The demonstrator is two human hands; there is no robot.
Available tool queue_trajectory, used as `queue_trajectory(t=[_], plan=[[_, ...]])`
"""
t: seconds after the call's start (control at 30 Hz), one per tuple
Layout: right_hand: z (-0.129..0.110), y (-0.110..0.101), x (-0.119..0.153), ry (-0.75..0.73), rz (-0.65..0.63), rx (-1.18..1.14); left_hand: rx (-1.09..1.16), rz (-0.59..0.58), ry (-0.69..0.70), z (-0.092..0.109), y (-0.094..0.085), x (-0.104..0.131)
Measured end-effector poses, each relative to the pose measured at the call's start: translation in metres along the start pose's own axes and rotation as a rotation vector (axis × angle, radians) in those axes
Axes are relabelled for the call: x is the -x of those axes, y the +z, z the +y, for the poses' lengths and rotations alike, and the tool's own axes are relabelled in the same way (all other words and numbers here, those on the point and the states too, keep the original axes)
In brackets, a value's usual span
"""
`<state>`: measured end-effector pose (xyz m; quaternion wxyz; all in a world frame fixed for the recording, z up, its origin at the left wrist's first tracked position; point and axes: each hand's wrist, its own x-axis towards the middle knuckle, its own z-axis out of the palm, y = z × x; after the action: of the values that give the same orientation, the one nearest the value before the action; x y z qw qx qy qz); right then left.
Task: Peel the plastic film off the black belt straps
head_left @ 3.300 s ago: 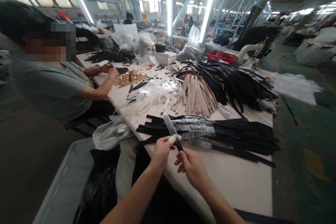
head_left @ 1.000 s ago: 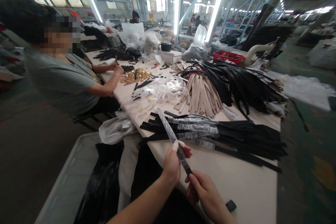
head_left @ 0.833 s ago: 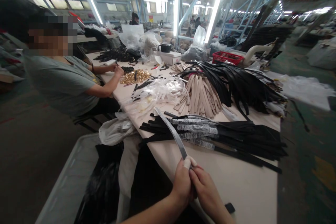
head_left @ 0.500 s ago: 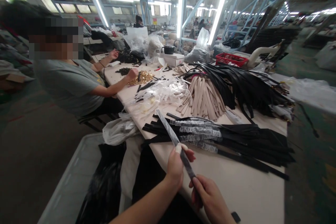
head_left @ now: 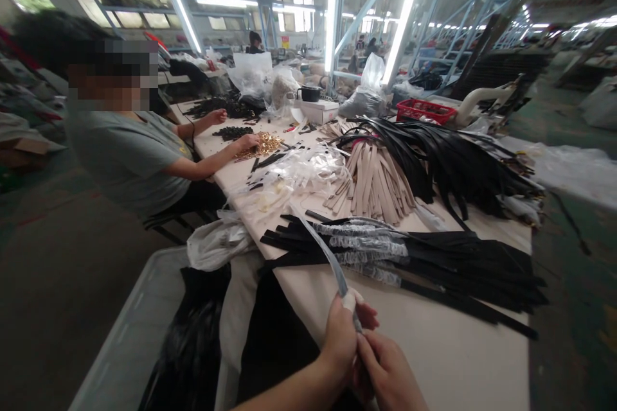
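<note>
A black strap in a clear plastic sleeve [head_left: 332, 264] runs up and left from my hands, bending slightly. My left hand [head_left: 344, 327] is closed around its lower part, with a white wrap on the thumb. Just below, my right hand [head_left: 383, 363] pinches the strap's lower end, close against the left hand. Past my hands lies a pile of black straps [head_left: 457, 270], several with crinkled plastic sleeves [head_left: 369, 243] bunched around them. The strap's far end hangs over the left side of this pile.
Beige straps [head_left: 376, 183] and a heap of long black straps [head_left: 424, 148] lie farther back. Thin plastic sleeves [head_left: 299, 170] cover the table's middle. At left a co-worker [head_left: 130, 148] handles gold metal parts [head_left: 267, 141]. A bin [head_left: 130, 314] with black material stands below the table's left edge.
My left hand has slid down along the strap toward my right hand, so the two now nearly meet. The strap has gone from straight to bent. The co-worker's hands have shifted.
</note>
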<state>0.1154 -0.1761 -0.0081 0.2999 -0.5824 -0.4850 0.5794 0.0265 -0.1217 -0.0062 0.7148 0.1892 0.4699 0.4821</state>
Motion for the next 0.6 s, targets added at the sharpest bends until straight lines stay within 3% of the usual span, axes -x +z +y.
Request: queue_trajectory(t=[0.1, 0.2, 0.33, 0.4, 0.47, 0.6], plan=[[0.002, -0.001, -0.003, -0.015, 0.021, 0.024, 0.002, -0.028, -0.138, -0.02, -0.007, 0.018], [0.011, 0.0, -0.004, 0.015, 0.002, -0.034, -0.008, -0.086, -0.217, -0.009, -0.013, 0.017], [0.022, 0.005, -0.005, 0.058, -0.058, -0.123, 0.096, 0.009, 0.0, 0.032, -0.009, -0.014], [0.024, 0.006, -0.008, 0.071, -0.064, -0.146, 0.093, 0.065, 0.065, 0.04, -0.005, -0.024], [0.024, 0.005, -0.011, 0.068, -0.05, -0.159, 0.058, 0.078, 0.077, 0.034, -0.002, -0.023], [0.027, 0.001, -0.017, 0.001, -0.029, -0.07, 0.02, 0.046, -0.026, -0.01, -0.006, -0.001]])
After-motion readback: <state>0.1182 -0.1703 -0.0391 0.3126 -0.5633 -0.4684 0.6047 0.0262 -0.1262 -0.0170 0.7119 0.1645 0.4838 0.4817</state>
